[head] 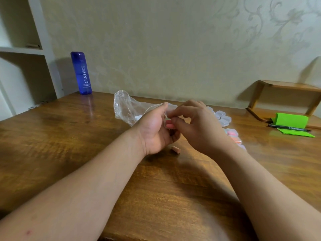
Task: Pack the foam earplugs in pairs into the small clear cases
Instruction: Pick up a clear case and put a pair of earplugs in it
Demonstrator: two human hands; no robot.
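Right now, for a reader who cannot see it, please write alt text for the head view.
Over a wooden table, the left hand holds a small clear case with a pink earplug inside, while the right hand pinches the case. One loose earplug lies under the hands; more cases lie to the right.

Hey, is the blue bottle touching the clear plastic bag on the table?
Apart. The head view shows bare table between the blue bottle and the plastic bag.

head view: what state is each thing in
case: held in left hand, pinched by right hand, pink earplug inside
loose earplug: lying on table below the hands
bag: crumpled, lying on table
bottle: upright, capped
spare cases: empty, piled
filled cases: earplugs inside
pen: lying flat
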